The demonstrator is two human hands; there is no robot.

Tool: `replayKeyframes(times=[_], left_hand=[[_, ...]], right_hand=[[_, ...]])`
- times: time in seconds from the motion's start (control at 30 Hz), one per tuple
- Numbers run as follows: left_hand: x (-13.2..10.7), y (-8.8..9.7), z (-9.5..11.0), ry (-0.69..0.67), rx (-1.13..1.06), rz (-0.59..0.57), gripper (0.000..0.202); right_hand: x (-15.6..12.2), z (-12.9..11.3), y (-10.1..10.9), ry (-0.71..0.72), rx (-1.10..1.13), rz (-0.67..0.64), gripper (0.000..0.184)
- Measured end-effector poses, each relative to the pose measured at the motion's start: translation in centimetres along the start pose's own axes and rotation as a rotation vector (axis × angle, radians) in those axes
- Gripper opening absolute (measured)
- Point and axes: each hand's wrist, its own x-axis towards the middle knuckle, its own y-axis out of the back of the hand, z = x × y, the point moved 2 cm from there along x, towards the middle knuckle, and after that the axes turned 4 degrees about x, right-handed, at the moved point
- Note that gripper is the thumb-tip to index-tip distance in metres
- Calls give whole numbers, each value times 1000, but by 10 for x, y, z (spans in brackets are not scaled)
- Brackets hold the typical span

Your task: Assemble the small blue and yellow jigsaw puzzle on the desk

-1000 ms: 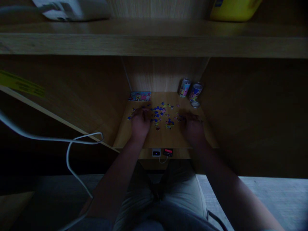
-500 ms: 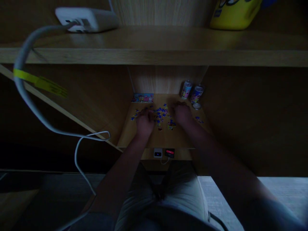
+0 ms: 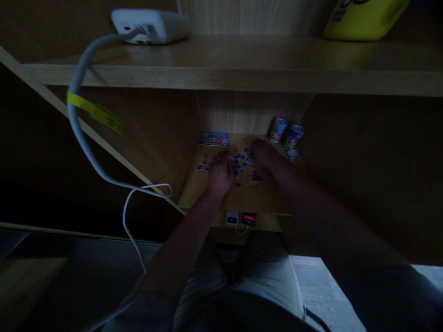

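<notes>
The puzzle pieces (image 3: 242,162) lie scattered on the small wooden desk (image 3: 242,199). Most are blue, with a few yellow ones at the near edge. The scatter is wider than it is deep, so its long axis runs left to right across the desk. Each piece is too small and dim to tell which way it points.

The left hand (image 3: 220,173) rests palm down on the left part of the scatter, fingers pointing away from the person. The light is too poor to tell whether it grips a piece. The right hand (image 3: 263,154) reaches over the far right part of the scatter, its back up. How far it is open cannot be made out either.

A flat picture card (image 3: 214,139) lies at the back left of the desk, its long side along the back wall. Two printed cans (image 3: 278,128) stand upright at the back right, with a round lid (image 3: 292,154) just in front of them.
</notes>
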Motion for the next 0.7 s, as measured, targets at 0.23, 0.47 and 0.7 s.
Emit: replayKeyframes(times=[0.23, 0.47, 0.7], left_hand=[[-1, -1, 3, -55, -55, -100, 28], [-6, -2, 16, -310, -131, -271, 28], [-9, -4, 20, -494, -190, -407, 31]], right_hand=[[-51, 4, 4, 19, 259, 194, 34], [-131, 13, -20, -33, 669, 402, 14], [-159, 18, -31, -68, 804, 398, 21]])
